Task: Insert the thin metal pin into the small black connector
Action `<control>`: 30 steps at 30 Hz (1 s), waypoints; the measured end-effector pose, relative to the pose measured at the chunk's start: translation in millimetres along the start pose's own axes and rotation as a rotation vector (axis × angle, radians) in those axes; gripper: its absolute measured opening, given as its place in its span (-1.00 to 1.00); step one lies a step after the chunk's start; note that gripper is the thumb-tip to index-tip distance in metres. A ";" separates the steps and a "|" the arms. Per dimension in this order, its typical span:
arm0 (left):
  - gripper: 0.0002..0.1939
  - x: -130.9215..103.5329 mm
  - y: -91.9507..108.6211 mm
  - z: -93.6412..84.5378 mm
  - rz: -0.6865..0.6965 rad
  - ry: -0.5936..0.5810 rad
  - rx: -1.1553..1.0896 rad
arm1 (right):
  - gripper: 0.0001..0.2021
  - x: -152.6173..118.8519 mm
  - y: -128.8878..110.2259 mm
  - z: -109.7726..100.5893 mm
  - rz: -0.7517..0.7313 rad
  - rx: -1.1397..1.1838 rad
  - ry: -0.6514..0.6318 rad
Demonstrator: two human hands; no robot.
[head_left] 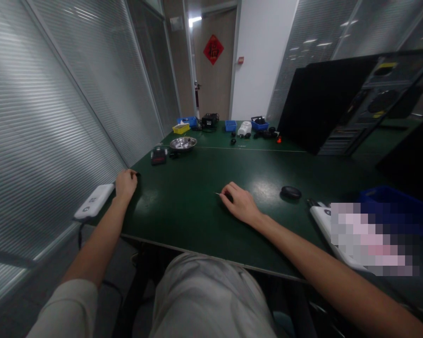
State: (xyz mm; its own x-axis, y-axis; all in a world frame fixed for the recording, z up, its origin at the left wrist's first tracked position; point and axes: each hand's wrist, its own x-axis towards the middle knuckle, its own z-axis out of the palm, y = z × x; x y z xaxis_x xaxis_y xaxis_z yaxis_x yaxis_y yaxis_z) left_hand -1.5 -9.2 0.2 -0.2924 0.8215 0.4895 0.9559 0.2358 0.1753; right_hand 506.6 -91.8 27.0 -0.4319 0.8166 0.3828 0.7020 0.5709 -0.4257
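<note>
Left of the black oval thing (291,192), my right hand (242,204) pinches a thin sliver (216,193) pointing leftward — my left hand (126,184), farther left, pinches something dark (137,174).

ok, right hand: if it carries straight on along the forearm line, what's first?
Right hand crosses bare green tabletop, then probably meets the small dark box by the left edge. Depth is unclear and the curled fingers make the line rough.
</note>
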 end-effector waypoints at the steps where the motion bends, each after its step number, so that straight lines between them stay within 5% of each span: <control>1: -0.65 1.3 -1.6 1.2 -0.005 -0.018 -0.038 | -0.85 0.0 0.2 0.0 0.001 0.000 0.002; 14: -0.63 13.6 -21.3 17.0 -0.149 -0.132 -0.345 | -0.85 -0.3 0.3 0.8 -0.005 -0.004 0.003; 30: -0.60 14.0 -19.6 15.0 -0.171 -0.185 -0.369 | -0.84 -0.8 1.2 0.5 -0.012 -0.001 0.003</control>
State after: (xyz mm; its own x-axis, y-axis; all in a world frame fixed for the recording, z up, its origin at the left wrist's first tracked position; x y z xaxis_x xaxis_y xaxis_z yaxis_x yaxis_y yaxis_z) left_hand -23.9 5.5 -9.2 -0.4037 0.8736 0.2717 0.8098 0.2030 0.5504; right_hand 507.4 -91.8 25.8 -0.4385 0.8097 0.3899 0.6974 0.5803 -0.4206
